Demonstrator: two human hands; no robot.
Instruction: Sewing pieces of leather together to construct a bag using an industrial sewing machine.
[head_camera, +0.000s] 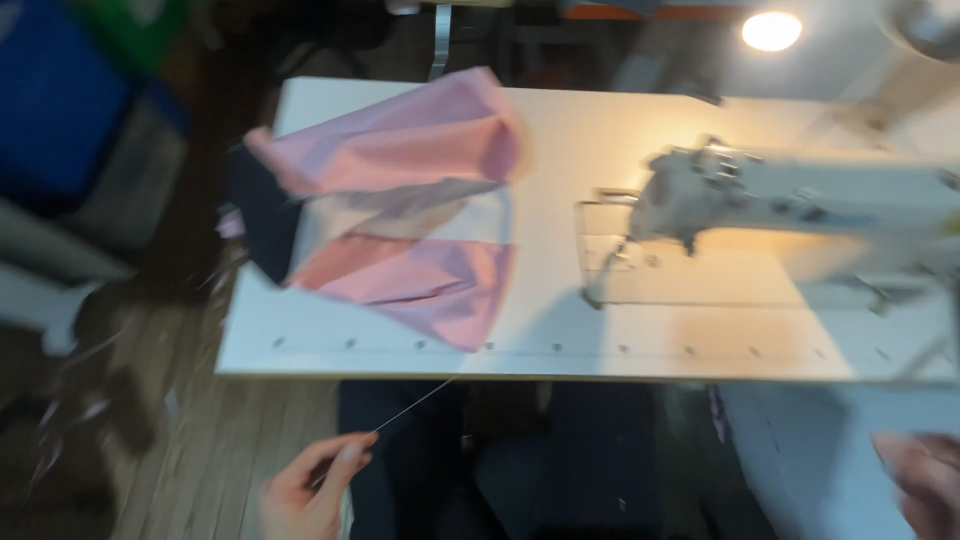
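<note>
**Blurred frame, one warm lamp**

Motion blur smears the whole picture; no edge is sharp. A round lamp (771, 31) at upper right glows blown-out white and throws warm glare across the table (560, 130) beneath the sewing machine (790, 195). The left side and bottom lie dim, the floor (200, 440) nearly dark.
</note>
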